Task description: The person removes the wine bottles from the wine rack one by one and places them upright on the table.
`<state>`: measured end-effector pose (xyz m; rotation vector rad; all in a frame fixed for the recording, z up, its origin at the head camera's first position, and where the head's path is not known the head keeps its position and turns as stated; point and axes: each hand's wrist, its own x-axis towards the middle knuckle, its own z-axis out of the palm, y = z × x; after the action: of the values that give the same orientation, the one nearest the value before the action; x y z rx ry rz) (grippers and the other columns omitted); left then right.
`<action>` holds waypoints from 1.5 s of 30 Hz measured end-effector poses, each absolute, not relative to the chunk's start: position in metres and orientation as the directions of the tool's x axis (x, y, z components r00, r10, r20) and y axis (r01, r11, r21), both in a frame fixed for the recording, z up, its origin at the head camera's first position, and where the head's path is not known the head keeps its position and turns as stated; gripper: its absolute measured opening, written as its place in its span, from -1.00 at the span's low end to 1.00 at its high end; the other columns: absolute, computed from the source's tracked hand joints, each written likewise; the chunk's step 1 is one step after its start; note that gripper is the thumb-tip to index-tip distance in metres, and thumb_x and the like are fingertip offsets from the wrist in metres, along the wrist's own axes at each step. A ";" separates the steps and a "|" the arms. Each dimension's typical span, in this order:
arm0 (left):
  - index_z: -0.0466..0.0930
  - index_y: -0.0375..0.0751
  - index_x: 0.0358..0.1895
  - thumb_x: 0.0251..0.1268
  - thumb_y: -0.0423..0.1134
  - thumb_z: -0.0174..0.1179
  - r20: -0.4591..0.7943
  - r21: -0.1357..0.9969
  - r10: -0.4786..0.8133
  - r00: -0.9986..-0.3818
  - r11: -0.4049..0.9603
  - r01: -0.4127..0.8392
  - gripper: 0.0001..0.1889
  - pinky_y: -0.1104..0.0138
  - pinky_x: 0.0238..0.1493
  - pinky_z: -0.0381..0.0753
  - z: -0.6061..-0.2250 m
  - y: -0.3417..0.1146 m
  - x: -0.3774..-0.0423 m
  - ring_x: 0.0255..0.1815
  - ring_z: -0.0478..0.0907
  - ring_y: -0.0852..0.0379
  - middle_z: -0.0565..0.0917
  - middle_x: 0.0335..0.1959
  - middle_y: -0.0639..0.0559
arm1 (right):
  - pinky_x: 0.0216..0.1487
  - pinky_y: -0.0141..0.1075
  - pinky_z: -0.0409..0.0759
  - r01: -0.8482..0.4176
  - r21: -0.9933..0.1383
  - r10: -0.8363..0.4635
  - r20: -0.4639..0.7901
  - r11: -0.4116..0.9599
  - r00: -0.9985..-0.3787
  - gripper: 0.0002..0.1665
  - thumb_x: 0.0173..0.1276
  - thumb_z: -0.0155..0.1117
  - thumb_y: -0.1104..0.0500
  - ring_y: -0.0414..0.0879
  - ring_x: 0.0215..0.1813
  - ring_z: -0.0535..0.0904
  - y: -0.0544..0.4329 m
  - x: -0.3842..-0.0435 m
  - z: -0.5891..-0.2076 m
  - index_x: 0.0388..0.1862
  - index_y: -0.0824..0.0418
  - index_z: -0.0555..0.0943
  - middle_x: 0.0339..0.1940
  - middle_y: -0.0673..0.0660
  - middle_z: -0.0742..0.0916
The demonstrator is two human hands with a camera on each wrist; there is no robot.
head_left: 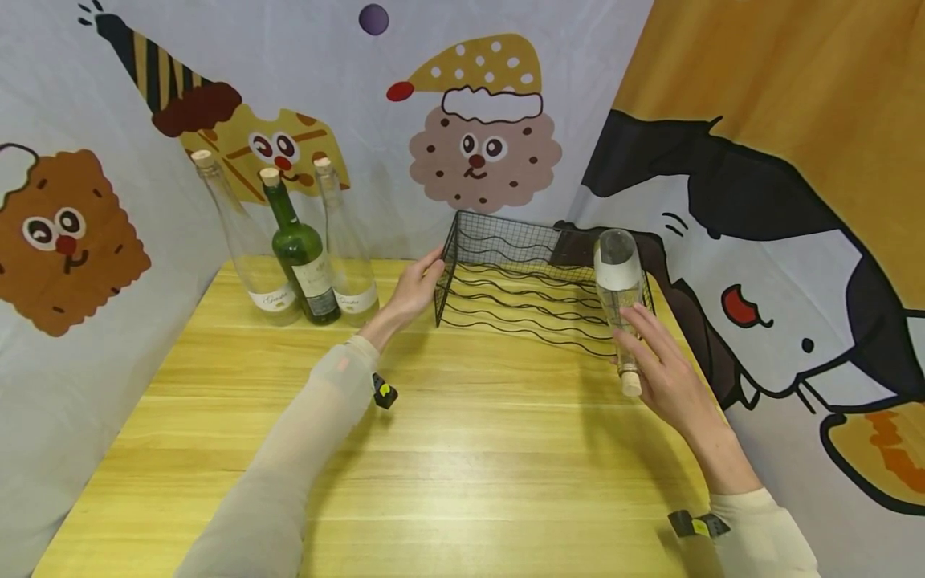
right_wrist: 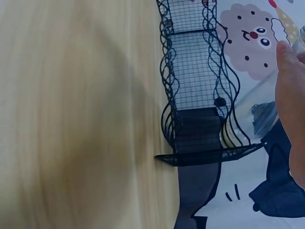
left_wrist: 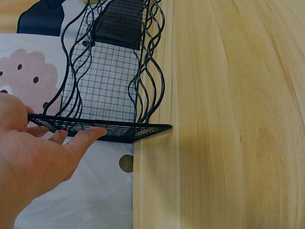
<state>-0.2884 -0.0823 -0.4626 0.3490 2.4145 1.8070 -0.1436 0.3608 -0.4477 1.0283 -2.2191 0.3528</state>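
Note:
A black wire wine rack (head_left: pixel 506 237) with wavy bars and mesh sides stands on the wooden table. At its left end my left hand (head_left: pixel 415 287) grips the mesh side panel; in the left wrist view, fingers (left_wrist: pixel 88 137) lie along that panel's outer face. Over the rack's right end, my right hand (head_left: pixel 668 377) holds a clear glass bottle (head_left: pixel 619 277) with a white label. Its base points toward the back and its corked neck toward me. The right wrist view shows only part of the right hand (right_wrist: pixel 291 119), beside the rack's end.
Left of the rack stand two clear corked bottles, one at the far left (head_left: pixel 246 249) and one nearer the rack (head_left: pixel 345 249), with a green wine bottle (head_left: pixel 299 257) between them. A cartoon-printed cloth (head_left: pixel 289 64) hangs behind the table (head_left: pixel 448 482).

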 end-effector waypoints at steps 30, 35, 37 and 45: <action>0.09 0.07 0.88 0.95 0.08 -0.20 0.059 0.948 0.242 -0.968 0.290 0.130 -0.37 -0.02 0.96 0.13 -0.464 -0.083 -0.290 0.86 0.26 -0.15 0.19 0.90 -0.07 | 0.87 -0.19 0.38 -0.756 -0.005 -0.491 0.757 0.655 -0.431 -0.64 0.73 0.32 0.27 0.44 0.58 0.61 0.336 -0.159 -0.410 0.34 0.47 0.63 0.41 0.48 0.73; 0.11 0.05 0.88 0.95 0.06 -0.20 0.065 0.944 0.236 -0.970 0.299 0.136 -0.38 -0.03 0.94 0.18 -0.463 -0.083 -0.290 0.81 0.35 -0.18 0.22 0.88 -0.11 | 0.88 -0.27 0.33 -0.752 -0.021 -0.482 0.756 0.658 -0.443 -0.21 0.10 0.52 0.73 0.38 0.61 0.60 0.334 -0.160 -0.403 0.37 0.50 0.60 0.41 0.49 0.73; 0.12 0.04 0.88 0.95 0.06 -0.19 0.065 0.943 0.232 -0.970 0.303 0.136 -0.38 -0.03 0.94 0.20 -0.464 -0.082 -0.291 0.79 0.38 -0.18 0.23 0.88 -0.12 | 0.88 -0.28 0.33 -0.749 -0.025 -0.473 0.762 0.662 -0.443 -0.14 0.02 0.45 0.80 0.34 0.63 0.59 0.333 -0.160 -0.402 0.37 0.50 0.60 0.40 0.48 0.74; 0.11 0.05 0.88 0.96 0.05 -0.20 0.069 0.948 0.242 -0.968 0.286 0.139 -0.38 -0.01 0.95 0.16 -0.463 -0.082 -0.289 0.90 0.19 -0.14 0.17 0.91 -0.02 | 0.83 -0.32 0.40 -0.738 -0.084 -0.390 0.805 0.670 -0.446 -0.31 0.22 0.51 0.66 0.11 0.69 0.59 0.327 -0.163 -0.396 0.36 0.48 0.64 0.32 0.45 0.78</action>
<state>-0.2890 -0.0821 -0.4630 0.3640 2.4477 1.7892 -0.1635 0.3271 -0.3957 0.8682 -2.0804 0.5511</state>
